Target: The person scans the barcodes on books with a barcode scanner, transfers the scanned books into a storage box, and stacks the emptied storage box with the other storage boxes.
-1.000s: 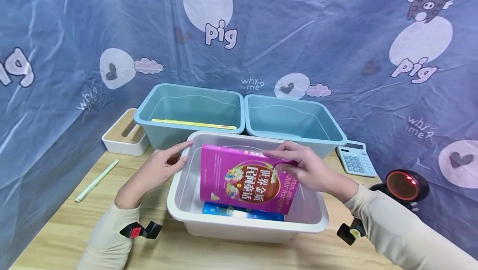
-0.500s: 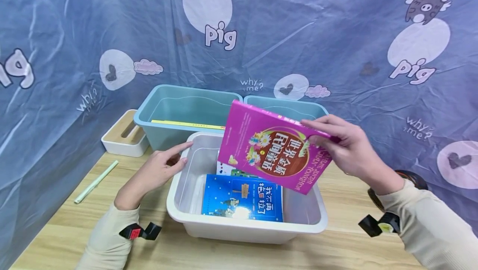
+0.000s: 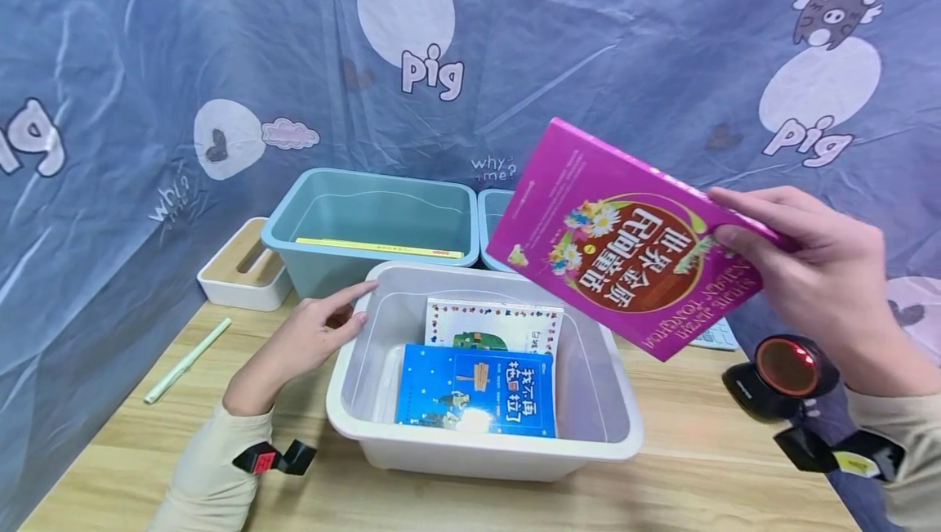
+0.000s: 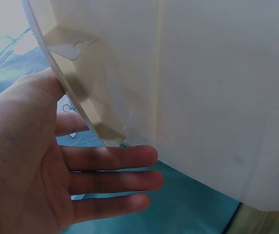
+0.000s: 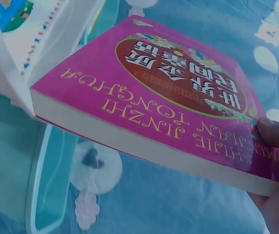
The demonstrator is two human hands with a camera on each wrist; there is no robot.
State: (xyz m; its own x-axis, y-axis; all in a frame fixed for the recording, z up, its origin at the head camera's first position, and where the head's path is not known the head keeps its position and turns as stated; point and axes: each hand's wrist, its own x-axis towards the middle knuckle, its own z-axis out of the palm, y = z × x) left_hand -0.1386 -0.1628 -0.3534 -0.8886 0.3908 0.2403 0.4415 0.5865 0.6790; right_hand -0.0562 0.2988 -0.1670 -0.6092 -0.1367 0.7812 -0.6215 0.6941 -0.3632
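You've got the pink book (image 3: 625,246) pinched in your right hand (image 3: 823,270), fingers closed to its thickness, aloft at 2 o'clock from the white bin (image 3: 470,456); end grip probably for clearance. Long axis 10-to-4, free end pointing 10. Your left hand (image 3: 312,336), fingers mostly straight, touches the bin at 10 o'clock, likely steadying it.

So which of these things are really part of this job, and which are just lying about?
Seemingly part of the job:
pink book, gripped by the right hand
white bin, touched by the left hand
blue book and white book, inside that bin
perhaps the teal bins behind it

Apparently just lying about:
tissue box
green stick
calculator, partly hidden
black gadget, glowing red
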